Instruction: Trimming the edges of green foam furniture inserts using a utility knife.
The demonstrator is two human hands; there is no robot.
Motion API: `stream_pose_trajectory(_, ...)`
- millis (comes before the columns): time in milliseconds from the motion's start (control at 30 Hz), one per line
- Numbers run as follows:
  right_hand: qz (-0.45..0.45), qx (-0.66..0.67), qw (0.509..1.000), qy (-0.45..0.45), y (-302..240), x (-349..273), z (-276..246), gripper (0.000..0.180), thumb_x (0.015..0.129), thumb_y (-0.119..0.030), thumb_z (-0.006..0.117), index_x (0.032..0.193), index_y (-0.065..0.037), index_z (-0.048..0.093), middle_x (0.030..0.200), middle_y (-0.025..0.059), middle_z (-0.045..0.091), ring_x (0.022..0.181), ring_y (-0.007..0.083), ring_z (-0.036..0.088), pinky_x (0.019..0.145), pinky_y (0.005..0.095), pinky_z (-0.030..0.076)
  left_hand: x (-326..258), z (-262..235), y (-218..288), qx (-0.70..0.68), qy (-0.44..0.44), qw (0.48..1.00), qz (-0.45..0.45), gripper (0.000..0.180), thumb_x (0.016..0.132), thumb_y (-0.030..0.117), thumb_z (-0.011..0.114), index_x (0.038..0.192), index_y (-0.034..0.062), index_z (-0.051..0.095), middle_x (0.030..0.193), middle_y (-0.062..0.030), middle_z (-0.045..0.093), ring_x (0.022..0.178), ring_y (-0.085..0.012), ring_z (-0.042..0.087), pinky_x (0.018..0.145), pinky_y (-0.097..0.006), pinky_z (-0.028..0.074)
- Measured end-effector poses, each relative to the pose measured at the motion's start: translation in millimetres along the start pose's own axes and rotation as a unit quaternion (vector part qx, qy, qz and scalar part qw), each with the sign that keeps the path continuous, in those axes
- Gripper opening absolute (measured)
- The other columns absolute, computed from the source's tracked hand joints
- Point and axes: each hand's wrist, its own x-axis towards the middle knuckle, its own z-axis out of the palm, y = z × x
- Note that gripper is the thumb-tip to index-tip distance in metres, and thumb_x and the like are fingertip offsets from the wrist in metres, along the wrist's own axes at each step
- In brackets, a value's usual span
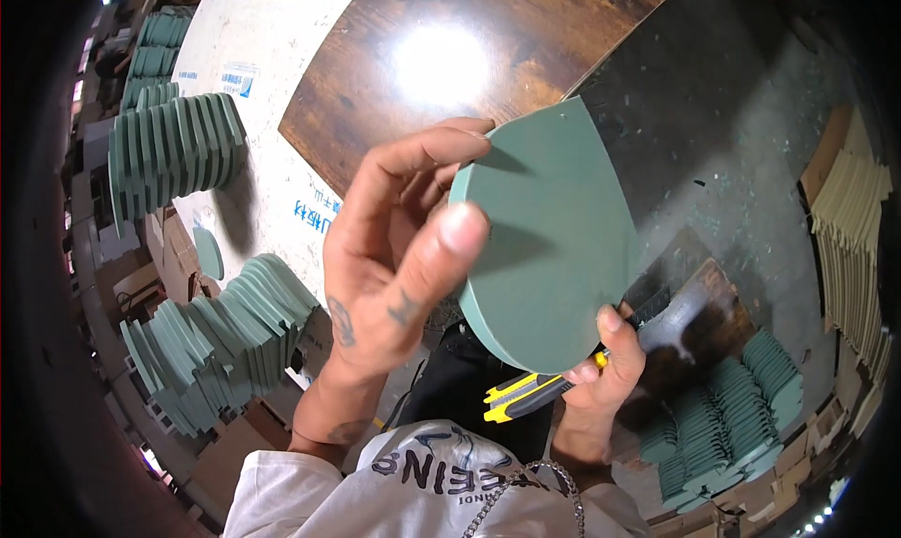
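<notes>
Trimming step, it seems: the left hand (394,266) pinches the green panel (544,247) upright, fingers closed on its left edge. Just below it, the right hand (605,369) grips a yellow utility knife (521,394) — the next cut likely calls for a steady blade along the panel's lower rim.

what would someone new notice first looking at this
The green rounded panel held up at centre by the left hand, with the right hand below it gripping a yellow and black utility knife. Next, the rows of matching green pieces stacked at left and lower right.

Green half-round panel (549,238) (held upright).
</notes>
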Motion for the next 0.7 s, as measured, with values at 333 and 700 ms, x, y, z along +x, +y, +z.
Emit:
stream_pose_trajectory(333, 0.104, 0.103, 0.989, -0.029, 0.4, 8.9, 5.7, 0.023, 0.103, -0.028, 0.049, 0.095, -0.008, 0.057, 0.051, -0.0058, 0.044, 0.037, 0.0037, 0.037, 0.039, 0.019, 0.033, 1.5, -0.5, -23.4, 0.211, 0.11, 0.964, 0.116, 0.051, 0.106, 0.034, 0.054, 0.141, -0.0043, 0.047, 0.133, -0.0204, 0.06, 0.116, -0.023, 0.064, 0.098, -0.034, 0.054)
stream_pose_trajectory(700, 0.115, 0.247, 0.959, -0.076, 10.9, 10.6, -12.8, 0.034, 0.1, -0.03, 0.056, 0.111, 0.001, 0.065, 0.092, 0.0085, 0.072, 0.058, 0.0105, 0.062, 0.049, 0.0215, 0.048, 1.1, 8.7, -15.4, 0.212, -0.071, 0.967, 0.118, 0.122, 0.069, 0.05, 0.086, 0.155, -0.0094, 0.024, 0.157, -0.0313, 0.032, 0.143, -0.0379, 0.041, 0.117, -0.049, 0.036)
